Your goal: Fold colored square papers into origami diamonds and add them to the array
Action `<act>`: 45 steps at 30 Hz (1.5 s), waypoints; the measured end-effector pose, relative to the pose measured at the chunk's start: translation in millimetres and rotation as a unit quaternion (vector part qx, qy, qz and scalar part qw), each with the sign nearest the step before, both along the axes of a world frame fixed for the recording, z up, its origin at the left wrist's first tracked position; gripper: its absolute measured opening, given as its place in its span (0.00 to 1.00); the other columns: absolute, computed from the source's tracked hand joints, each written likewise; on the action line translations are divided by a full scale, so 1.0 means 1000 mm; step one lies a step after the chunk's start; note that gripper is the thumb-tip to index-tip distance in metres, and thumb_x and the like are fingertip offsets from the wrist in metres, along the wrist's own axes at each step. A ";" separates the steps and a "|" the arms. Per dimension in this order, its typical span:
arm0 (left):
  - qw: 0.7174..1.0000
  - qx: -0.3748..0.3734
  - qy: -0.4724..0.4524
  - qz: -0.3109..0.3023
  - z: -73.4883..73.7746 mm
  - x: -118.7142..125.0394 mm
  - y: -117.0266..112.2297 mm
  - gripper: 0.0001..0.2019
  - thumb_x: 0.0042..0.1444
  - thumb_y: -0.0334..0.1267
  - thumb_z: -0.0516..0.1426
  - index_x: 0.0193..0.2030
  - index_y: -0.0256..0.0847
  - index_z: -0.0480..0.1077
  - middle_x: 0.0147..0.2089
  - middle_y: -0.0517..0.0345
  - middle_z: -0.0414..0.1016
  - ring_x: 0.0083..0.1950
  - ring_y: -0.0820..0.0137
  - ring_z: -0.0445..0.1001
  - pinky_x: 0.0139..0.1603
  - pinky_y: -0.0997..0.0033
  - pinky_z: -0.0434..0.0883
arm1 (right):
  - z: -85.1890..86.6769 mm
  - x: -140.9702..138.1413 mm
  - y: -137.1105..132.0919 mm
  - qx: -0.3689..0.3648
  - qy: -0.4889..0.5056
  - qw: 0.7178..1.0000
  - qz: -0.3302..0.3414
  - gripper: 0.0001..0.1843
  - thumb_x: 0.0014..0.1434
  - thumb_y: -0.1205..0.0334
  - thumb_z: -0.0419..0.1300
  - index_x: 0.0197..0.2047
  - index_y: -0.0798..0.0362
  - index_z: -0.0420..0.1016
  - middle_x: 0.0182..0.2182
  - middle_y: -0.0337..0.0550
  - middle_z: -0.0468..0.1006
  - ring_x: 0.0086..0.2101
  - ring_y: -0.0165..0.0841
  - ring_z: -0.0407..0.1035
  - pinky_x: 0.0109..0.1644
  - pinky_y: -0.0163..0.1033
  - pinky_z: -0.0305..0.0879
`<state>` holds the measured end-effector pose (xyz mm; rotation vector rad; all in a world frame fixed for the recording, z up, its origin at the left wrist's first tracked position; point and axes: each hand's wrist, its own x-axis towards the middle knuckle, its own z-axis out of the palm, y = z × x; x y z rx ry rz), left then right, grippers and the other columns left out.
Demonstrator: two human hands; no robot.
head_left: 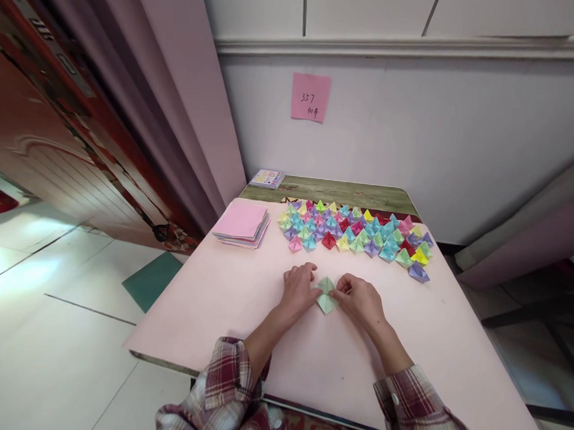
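A pale green sheet of origami paper point(326, 302), folded into a small diamond with a crease down its middle, lies on the pink table top in front of me. My left hand point(299, 288) grips its left corner, thumb on top and the other fingers curled. On the opposite corner, the thumb and fingers of my right hand point(359, 298) pinch the same paper. Beyond both hands, many small folded paper boats point(343, 227) in mixed colours stand in rows.
A stack of square coloured paper point(242, 220) sits at the table's left. Behind it lies a small printed packet point(267, 178). A pink note point(310, 97) is stuck on the wall. The pink table point(207, 300) has its left edge above a tiled floor.
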<state>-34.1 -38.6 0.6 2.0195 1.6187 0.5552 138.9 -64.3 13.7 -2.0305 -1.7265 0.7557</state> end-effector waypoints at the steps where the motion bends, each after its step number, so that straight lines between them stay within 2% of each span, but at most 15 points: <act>1: 1.000 -0.002 -0.005 -0.004 -0.001 -0.001 0.000 0.21 0.46 0.35 0.61 0.49 0.44 0.69 0.39 0.58 0.76 0.46 0.61 0.70 0.49 0.61 0.60 | -0.002 0.002 -0.002 0.007 0.024 1.000 0.005 0.05 0.51 0.57 0.63 0.32 0.46 0.75 0.26 0.32 0.77 0.28 0.29 0.70 0.28 0.32 0.54; 4: 0.999 -0.008 -0.020 -0.029 0.000 -0.002 0.003 0.12 0.47 0.34 0.60 0.40 0.45 0.74 0.35 0.60 0.77 0.44 0.61 0.71 0.48 0.60 0.61 | -0.004 0.006 -0.006 0.029 0.064 0.997 0.023 0.08 0.51 0.57 0.63 0.37 0.44 0.78 0.25 0.31 0.78 0.28 0.30 0.70 0.29 0.32 0.56; 7: 0.997 -0.012 -0.050 -0.053 0.006 -0.002 0.007 0.04 0.47 0.33 0.59 0.29 0.45 0.74 0.31 0.61 0.77 0.41 0.63 0.72 0.46 0.62 0.64 | -0.003 0.009 -0.008 0.054 0.060 0.996 0.032 0.06 0.53 0.55 0.62 0.31 0.45 0.79 0.24 0.33 0.77 0.26 0.30 0.70 0.27 0.33 0.56; 9: 0.996 0.015 -0.064 -0.060 0.014 -0.002 0.007 0.03 0.48 0.33 0.59 0.27 0.44 0.73 0.32 0.61 0.76 0.41 0.64 0.72 0.45 0.64 0.65 | 0.000 0.010 -0.009 0.087 0.057 0.994 0.032 0.07 0.54 0.54 0.61 0.30 0.45 0.79 0.26 0.34 0.79 0.25 0.30 0.69 0.28 0.33 0.58; 11: 0.991 0.084 -0.071 -0.072 0.022 -0.003 0.005 0.02 0.51 0.34 0.59 0.29 0.44 0.73 0.36 0.58 0.77 0.43 0.64 0.71 0.48 0.63 0.65 | 0.002 0.010 -0.011 0.153 0.050 0.986 0.028 0.09 0.56 0.54 0.60 0.32 0.46 0.80 0.29 0.36 0.80 0.26 0.31 0.70 0.30 0.34 0.61; 13: 0.978 0.175 -0.065 -0.096 0.027 -0.004 -0.001 0.03 0.56 0.34 0.57 0.34 0.44 0.73 0.42 0.56 0.77 0.49 0.64 0.71 0.56 0.60 0.62 | 0.002 0.010 -0.015 0.250 0.037 0.967 0.016 0.10 0.60 0.55 0.57 0.35 0.47 0.80 0.35 0.40 0.81 0.32 0.33 0.73 0.36 0.36 0.65; 15: 0.958 0.250 -0.032 -0.136 0.026 -0.007 -0.011 0.07 0.60 0.33 0.53 0.39 0.45 0.72 0.48 0.55 0.76 0.55 0.64 0.69 0.63 0.55 0.54 | -0.001 0.011 -0.021 0.332 0.020 0.943 0.014 0.12 0.63 0.58 0.55 0.39 0.47 0.81 0.40 0.42 0.81 0.40 0.35 0.74 0.45 0.38 0.66; 17: 0.944 0.277 0.014 -0.179 0.020 -0.009 -0.023 0.10 0.62 0.29 0.50 0.41 0.46 0.71 0.48 0.56 0.76 0.56 0.65 0.69 0.66 0.53 0.49 | -0.008 0.011 -0.029 0.359 0.006 0.933 0.034 0.12 0.64 0.60 0.54 0.40 0.46 0.81 0.42 0.43 0.81 0.44 0.35 0.73 0.51 0.39 0.65; 20: 0.940 0.265 0.057 -0.209 0.004 -0.013 -0.041 0.13 0.62 0.26 0.47 0.39 0.45 0.70 0.43 0.56 0.77 0.53 0.66 0.70 0.65 0.54 0.50 | -0.025 0.011 -0.041 0.318 -0.003 0.945 0.080 0.13 0.63 0.63 0.54 0.40 0.45 0.81 0.41 0.41 0.82 0.43 0.34 0.74 0.50 0.38 0.66; 23: 0.947 0.243 0.055 -0.201 -0.008 -0.015 -0.053 0.11 0.62 0.27 0.48 0.35 0.44 0.69 0.34 0.58 0.75 0.46 0.66 0.71 0.62 0.53 0.53 | -0.037 0.011 -0.049 0.240 0.001 0.965 0.105 0.13 0.59 0.66 0.55 0.39 0.45 0.81 0.40 0.39 0.82 0.41 0.33 0.74 0.45 0.36 0.67; 25: 0.958 0.217 0.029 -0.183 -0.010 -0.015 -0.056 0.09 0.61 0.28 0.49 0.34 0.43 0.68 0.32 0.58 0.74 0.43 0.66 0.71 0.60 0.54 0.55 | -0.040 0.012 -0.051 0.195 0.013 0.975 0.106 0.12 0.58 0.65 0.56 0.39 0.45 0.80 0.39 0.38 0.81 0.37 0.33 0.75 0.41 0.35 0.67; 30: 0.987 0.128 -0.057 -0.086 -0.008 -0.013 -0.053 0.05 0.57 0.30 0.55 0.39 0.44 0.69 0.33 0.58 0.75 0.41 0.65 0.70 0.52 0.58 0.60 | -0.032 0.012 -0.045 0.124 0.078 0.988 0.049 0.11 0.58 0.54 0.58 0.43 0.45 0.77 0.32 0.37 0.82 0.29 0.33 0.73 0.33 0.35 0.65; 34: 0.993 0.083 -0.087 -0.018 -0.009 -0.008 -0.049 0.07 0.54 0.31 0.58 0.39 0.44 0.69 0.32 0.60 0.74 0.40 0.64 0.70 0.50 0.58 0.60 | -0.024 0.007 -0.038 0.079 0.069 0.994 -0.003 0.09 0.57 0.51 0.58 0.36 0.45 0.75 0.28 0.35 0.80 0.28 0.32 0.73 0.29 0.34 0.61; 39: 0.993 0.100 -0.053 -0.014 -0.011 -0.005 -0.048 0.05 0.54 0.30 0.58 0.36 0.44 0.70 0.32 0.59 0.73 0.39 0.64 0.68 0.46 0.60 0.60 | -0.019 0.000 -0.031 0.050 0.022 0.998 -0.033 0.07 0.55 0.53 0.60 0.35 0.45 0.75 0.30 0.34 0.79 0.31 0.32 0.72 0.29 0.33 0.57; 45: 0.991 0.129 -0.022 -0.037 -0.014 -0.005 -0.049 0.06 0.58 0.31 0.55 0.33 0.44 0.71 0.34 0.57 0.73 0.40 0.64 0.68 0.45 0.60 0.59 | -0.007 -0.009 -0.015 0.033 -0.075 0.996 0.024 0.07 0.51 0.58 0.62 0.36 0.46 0.74 0.33 0.36 0.78 0.34 0.34 0.72 0.31 0.35 0.54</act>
